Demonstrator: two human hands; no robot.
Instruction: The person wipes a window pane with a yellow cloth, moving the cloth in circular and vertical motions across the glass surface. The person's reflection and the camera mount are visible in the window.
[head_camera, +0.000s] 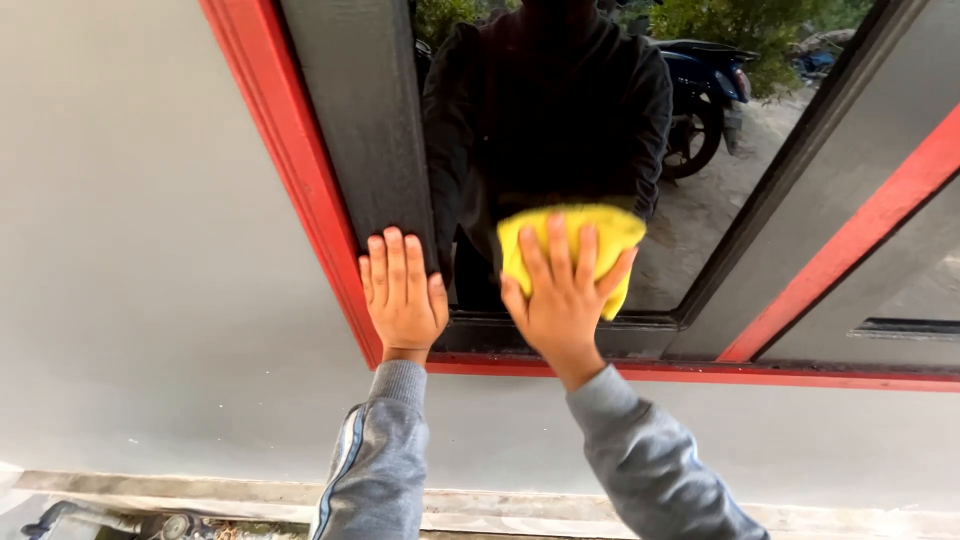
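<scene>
At the far left a grey wall (140, 250) fills the view, and down in the bottom corner something dark and rounded lies by a pale ledge (250, 492); I cannot make out what it is, since the frame cuts it off. Next comes the red outer frame (300, 190) of the window, running up at a slant, and beside it the dark inner frame (365, 120).

My left hand (403, 298) lies flat on that dark frame near its lower corner, fingers straight and close together, holding nothing. Its grey sleeve (378, 460) with a blue stripe runs out of the bottom edge.

Just to the right, my right hand (562, 300) presses a yellow cloth (580, 235) against the glass pane (700, 220), low down near the bottom rail. My fingers are spread wide over the cloth, so much of its lower half is hidden behind my palm.

The glass reflects a dark figure whose upper part is cut off by the top edge, and a parked motorbike (705, 90) and some greenery, only partly visible. Further right, another red strip (850, 240) and more dark framing slant away, cropped by the edge.
</scene>
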